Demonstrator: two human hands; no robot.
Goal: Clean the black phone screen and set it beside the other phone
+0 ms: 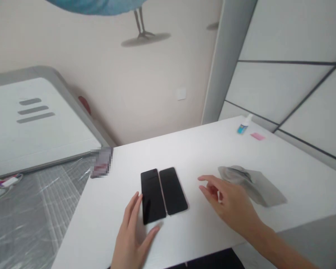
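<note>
Left hand (134, 233): fingers spread flat, empty, touching the left phone (152, 196).
Right hand (229, 203): loosely open, empty, between the right phone (173, 191) and the grey cloth (253, 185).

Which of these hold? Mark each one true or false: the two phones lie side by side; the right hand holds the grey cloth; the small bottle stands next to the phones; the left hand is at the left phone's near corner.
1. The two black phones lie side by side on the white table. True.
2. The right hand holds the grey cloth. False: the hand is open, beside the cloth, gripping nothing.
3. The small bottle stands next to the phones. False: it stands at the far side of the table, near the pink slip.
4. The left hand is at the left phone's near corner. True.
</note>
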